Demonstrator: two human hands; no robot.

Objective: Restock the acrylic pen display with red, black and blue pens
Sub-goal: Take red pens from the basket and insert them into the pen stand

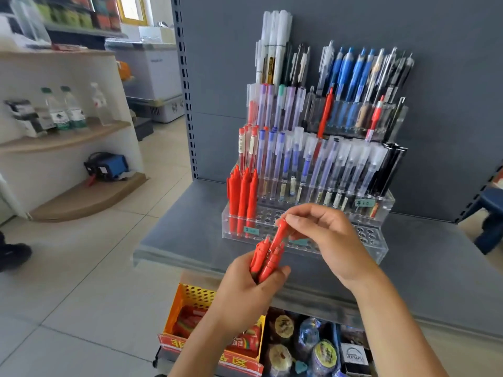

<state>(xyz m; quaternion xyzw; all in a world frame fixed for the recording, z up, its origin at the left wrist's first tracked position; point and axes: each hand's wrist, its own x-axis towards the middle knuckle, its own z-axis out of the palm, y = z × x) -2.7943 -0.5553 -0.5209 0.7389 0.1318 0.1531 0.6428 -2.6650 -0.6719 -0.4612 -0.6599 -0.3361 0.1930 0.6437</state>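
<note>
A tiered acrylic pen display (378, 247) stands on a grey shelf, its upper rows full of clear, blue, black and white pens. Several red pens (243, 195) stand upright at the left end of its lowest row; the holes to their right are bare. My left hand (245, 292) grips a bunch of red pens (262, 261) just in front of the display. My right hand (324, 240) pinches the top of one red pen (280, 234) that sticks up out of that bunch.
The grey shelf (185, 227) juts out at waist height with a slotted upright (187, 91) at its left. Below it sit an orange snack box (190, 319) and jars. A blue stool (490, 216) is at the right, wooden shelves with bottles at the left.
</note>
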